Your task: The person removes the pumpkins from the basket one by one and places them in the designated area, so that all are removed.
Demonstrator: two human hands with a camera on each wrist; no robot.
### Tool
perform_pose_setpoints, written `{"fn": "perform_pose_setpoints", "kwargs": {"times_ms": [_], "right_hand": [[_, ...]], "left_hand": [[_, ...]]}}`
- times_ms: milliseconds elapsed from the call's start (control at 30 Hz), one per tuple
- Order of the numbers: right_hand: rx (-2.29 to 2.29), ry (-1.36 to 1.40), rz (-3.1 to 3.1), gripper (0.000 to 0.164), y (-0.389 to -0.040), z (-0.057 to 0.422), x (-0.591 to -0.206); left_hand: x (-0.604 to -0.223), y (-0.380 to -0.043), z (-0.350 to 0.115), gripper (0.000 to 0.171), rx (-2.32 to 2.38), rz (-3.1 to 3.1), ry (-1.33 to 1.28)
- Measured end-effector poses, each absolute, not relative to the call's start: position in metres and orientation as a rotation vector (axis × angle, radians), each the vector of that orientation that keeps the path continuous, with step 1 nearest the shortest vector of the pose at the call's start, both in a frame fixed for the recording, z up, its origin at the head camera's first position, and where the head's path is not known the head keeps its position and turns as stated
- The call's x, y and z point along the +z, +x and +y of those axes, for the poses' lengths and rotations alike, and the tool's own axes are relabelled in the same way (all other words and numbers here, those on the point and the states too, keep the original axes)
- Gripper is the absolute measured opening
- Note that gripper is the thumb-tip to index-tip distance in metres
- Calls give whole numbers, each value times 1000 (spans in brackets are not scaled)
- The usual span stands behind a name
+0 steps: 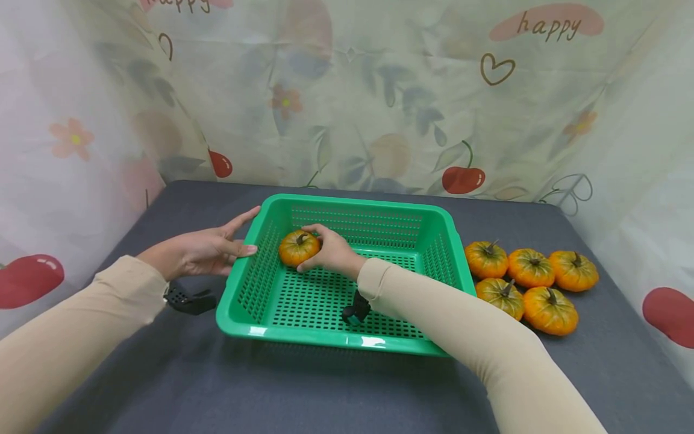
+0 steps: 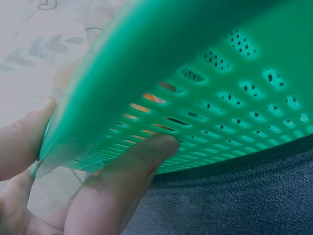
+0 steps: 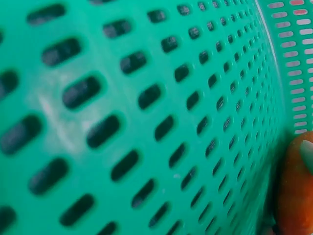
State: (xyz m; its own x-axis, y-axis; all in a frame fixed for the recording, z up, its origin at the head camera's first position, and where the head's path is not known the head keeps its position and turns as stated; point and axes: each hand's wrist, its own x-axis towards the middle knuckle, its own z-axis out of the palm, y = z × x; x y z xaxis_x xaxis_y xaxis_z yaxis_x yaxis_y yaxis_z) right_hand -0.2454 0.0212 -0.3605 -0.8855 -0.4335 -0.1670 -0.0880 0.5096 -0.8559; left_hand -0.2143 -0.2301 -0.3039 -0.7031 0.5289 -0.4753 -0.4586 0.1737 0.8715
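Note:
A small orange pumpkin (image 1: 297,248) with a dark stem is at the left end inside a green plastic basket (image 1: 347,341). My right hand (image 1: 331,253) reaches over the basket and holds this pumpkin, thumb and fingers on its right side. In the right wrist view the pumpkin (image 3: 295,191) shows at the lower right edge. My left hand (image 1: 208,248) grips the basket's left rim. Under that rim, in the left wrist view, fingers (image 2: 127,181) lie against the slotted outer wall (image 2: 215,117), and orange shows through the slots.
Several more pumpkins (image 1: 534,268) with stems sit in a cluster on the dark cloth-covered table (image 1: 347,398), just right of the basket. A printed curtain (image 1: 352,108) hangs behind and along both sides of the table. Each wrist bears a black camera mount.

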Motion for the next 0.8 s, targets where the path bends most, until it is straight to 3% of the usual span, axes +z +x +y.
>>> {"fn": "perform_pose_setpoints", "kwargs": {"times_ms": [800], "right_hand": [[-1369,-345,2319,78,-253,29,-340]], "left_hand": [[-303,-214,-230,98,1637,1688,67]]}}
